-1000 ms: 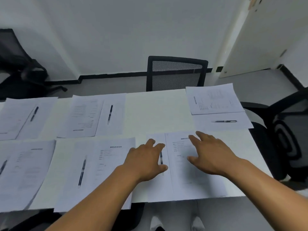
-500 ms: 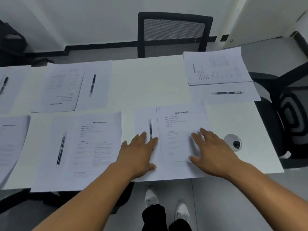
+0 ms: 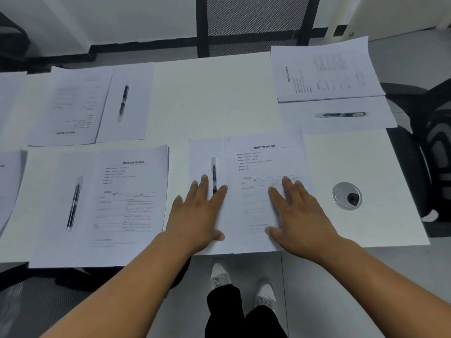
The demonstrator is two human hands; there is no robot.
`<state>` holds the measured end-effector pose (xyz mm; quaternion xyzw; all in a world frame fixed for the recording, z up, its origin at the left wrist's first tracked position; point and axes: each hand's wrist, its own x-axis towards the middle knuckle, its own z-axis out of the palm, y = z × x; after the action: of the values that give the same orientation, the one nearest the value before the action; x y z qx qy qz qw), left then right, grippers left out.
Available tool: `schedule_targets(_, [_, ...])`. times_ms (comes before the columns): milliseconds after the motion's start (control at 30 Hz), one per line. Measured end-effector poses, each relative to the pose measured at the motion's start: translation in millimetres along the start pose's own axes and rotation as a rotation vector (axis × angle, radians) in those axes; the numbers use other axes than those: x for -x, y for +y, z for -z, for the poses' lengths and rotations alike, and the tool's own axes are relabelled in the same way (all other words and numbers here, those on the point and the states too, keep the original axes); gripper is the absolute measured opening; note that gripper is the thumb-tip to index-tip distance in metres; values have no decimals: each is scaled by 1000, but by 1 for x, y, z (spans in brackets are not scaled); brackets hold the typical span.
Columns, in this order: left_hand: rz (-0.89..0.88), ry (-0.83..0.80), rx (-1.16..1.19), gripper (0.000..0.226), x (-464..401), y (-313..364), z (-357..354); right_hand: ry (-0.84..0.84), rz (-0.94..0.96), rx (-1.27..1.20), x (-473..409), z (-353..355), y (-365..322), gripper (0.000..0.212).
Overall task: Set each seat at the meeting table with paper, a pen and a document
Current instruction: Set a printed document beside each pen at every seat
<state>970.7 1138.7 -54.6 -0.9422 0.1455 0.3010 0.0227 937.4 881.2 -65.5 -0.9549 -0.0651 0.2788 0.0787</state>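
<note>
Both hands flat on the near-right place setting, palms down, fingers spread; nothing is pinched or closed on. My left hand presses the plain white sheet of paper, its index finger just beside the lower end of the black-and-clear ballpoint pen, which lies lengthwise on that sheet (whether the finger actually touches the barrel I cannot tell). My right hand rests on the lower half of the printed white document with the bold heading, which overlaps the right edge of the plain sheet. I judge the step in hand to be squaring this set against the near edge of the white desk. To do it well: keep the palms light and slide both sheets together, so the overlap stays even; bring the bottom edges parallel to the desk edge, where they now sit right at the edge and may slightly overhang it; avoid nudging the pen, since it rolls easily. The round silver cable grommet sits to the right, apart from the document, so there is room to shift right without covering it. Relative to my grip: the pen sits past the left fingertips, the document's heading well beyond the right fingertips. The neighbouring set, with its own black pen, lies to the left, near but not touching.
</note>
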Motion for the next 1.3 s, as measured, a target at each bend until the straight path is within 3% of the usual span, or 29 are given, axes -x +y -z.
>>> schedule_targets(1300, [-67,26,-7,119,-2,20,-11,42,-75,24,23,-13,17,97])
